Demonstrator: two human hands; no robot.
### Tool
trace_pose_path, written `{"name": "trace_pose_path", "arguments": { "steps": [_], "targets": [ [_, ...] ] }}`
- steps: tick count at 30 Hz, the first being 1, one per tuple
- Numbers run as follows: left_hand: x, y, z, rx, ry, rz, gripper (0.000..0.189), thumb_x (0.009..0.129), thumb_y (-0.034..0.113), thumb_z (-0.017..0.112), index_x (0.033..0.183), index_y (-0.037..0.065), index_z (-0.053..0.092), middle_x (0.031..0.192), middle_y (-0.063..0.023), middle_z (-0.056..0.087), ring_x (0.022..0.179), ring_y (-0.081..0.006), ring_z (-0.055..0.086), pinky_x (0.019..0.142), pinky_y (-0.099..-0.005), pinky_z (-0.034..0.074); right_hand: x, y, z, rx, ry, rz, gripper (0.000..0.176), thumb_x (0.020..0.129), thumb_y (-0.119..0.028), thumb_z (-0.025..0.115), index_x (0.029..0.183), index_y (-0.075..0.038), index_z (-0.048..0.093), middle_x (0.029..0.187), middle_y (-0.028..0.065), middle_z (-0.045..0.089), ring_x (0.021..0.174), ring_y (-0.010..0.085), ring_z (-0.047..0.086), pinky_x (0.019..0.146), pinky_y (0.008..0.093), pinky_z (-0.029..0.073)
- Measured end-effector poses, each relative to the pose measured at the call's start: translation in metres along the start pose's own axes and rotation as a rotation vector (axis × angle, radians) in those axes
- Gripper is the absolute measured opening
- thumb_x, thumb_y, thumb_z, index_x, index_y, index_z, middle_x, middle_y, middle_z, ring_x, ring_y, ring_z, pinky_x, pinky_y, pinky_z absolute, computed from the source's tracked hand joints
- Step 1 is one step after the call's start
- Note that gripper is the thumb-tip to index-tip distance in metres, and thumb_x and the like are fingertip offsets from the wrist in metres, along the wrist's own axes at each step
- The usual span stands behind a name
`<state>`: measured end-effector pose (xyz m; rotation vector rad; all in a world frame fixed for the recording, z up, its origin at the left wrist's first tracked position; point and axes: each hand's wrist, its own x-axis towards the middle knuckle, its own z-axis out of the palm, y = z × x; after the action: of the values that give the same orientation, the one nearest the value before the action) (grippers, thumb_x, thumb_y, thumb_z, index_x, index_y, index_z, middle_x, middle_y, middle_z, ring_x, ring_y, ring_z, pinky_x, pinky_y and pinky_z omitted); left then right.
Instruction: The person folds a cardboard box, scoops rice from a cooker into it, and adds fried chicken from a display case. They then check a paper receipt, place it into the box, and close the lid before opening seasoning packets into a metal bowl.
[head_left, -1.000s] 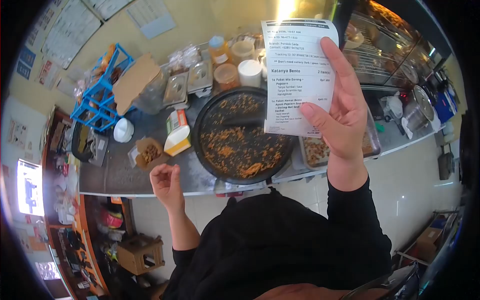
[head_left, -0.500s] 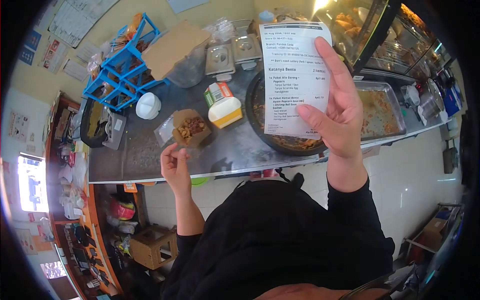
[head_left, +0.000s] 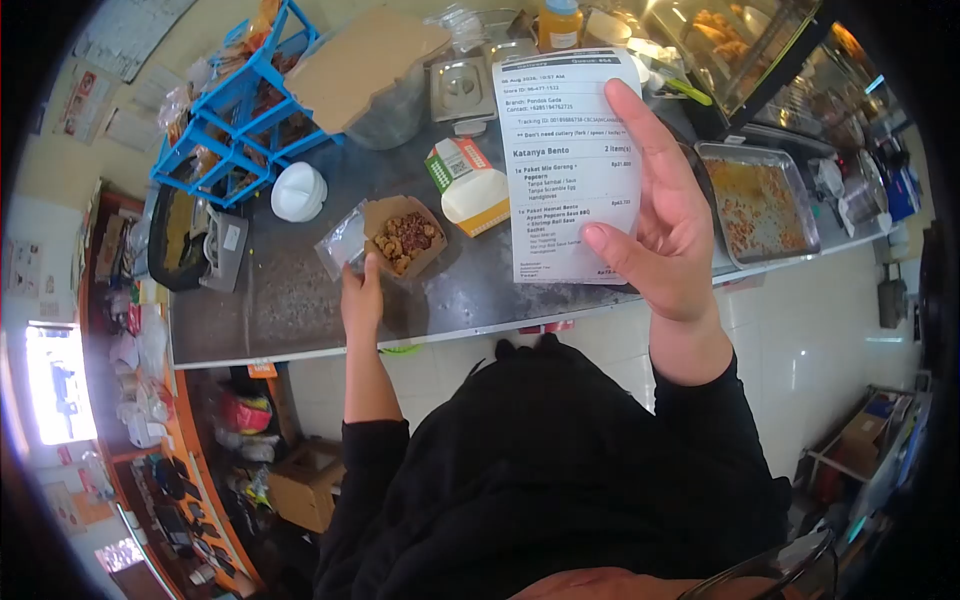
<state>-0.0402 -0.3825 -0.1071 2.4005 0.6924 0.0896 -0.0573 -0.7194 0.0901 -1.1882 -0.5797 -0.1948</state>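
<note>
Since the earlier frame, the left hand [head_left: 362,295] has been moved forward to the open food box [head_left: 430,264] on the bench [head_left: 300,325]. Its fingers are partly bent; whether anything is gripped cannot be told. By the right hand [head_left: 675,235], the receipt [head_left: 560,190] is pinched between thumb and fingers; it should be kept flat, so that its lines can be read. Beyond, the box should be touched only at its outer wall, without pressing the clear packet [head_left: 335,243] beside it or the carton [head_left: 470,195].
</note>
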Motion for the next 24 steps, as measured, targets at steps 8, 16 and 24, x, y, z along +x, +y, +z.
{"name": "trace_pose_path", "arguments": {
  "steps": [8, 16, 24],
  "targets": [
    [0.028, -0.025, 0.043, -0.067, -0.318, -0.133, 0.057, 0.094, 0.046, 0.042, 0.096, -0.007, 0.061, 0.077, -0.0171, 0.068, 0.076, -0.0324, 0.068, 0.071, -0.0395, 0.049, 0.014, 0.029, 0.005, 0.085, -0.006, 0.102, 0.077, 0.076, 0.012, 0.055, 0.146, 0.0, 0.024, 0.142, 0.0142, 0.038, 0.127, 0.0186, 0.044, 0.105, 0.0312, 0.035],
    [0.049, -0.064, 0.006, -0.222, -0.393, -0.004, 0.049, 0.096, 0.033, 0.04, 0.092, -0.011, 0.062, 0.078, -0.0213, 0.067, 0.072, -0.0293, 0.069, 0.066, -0.0386, 0.05, 0.024, 0.058, 0.064, 0.064, 0.03, 0.115, 0.077, 0.076, 0.012, 0.055, 0.146, 0.0, 0.024, 0.142, 0.0135, 0.039, 0.128, 0.0184, 0.043, 0.105, 0.0311, 0.034],
    [0.12, -0.163, -0.11, -0.357, -0.642, 0.036, 0.044, 0.099, 0.03, 0.042, 0.097, -0.012, 0.058, 0.09, -0.0165, 0.064, 0.077, -0.0277, 0.069, 0.066, -0.0342, 0.056, 0.03, 0.134, 0.185, 0.055, 0.15, 0.085, 0.077, 0.077, 0.011, 0.057, 0.146, 0.0, 0.025, 0.141, 0.0141, 0.04, 0.128, 0.0192, 0.043, 0.106, 0.032, 0.033]
  ]
}}
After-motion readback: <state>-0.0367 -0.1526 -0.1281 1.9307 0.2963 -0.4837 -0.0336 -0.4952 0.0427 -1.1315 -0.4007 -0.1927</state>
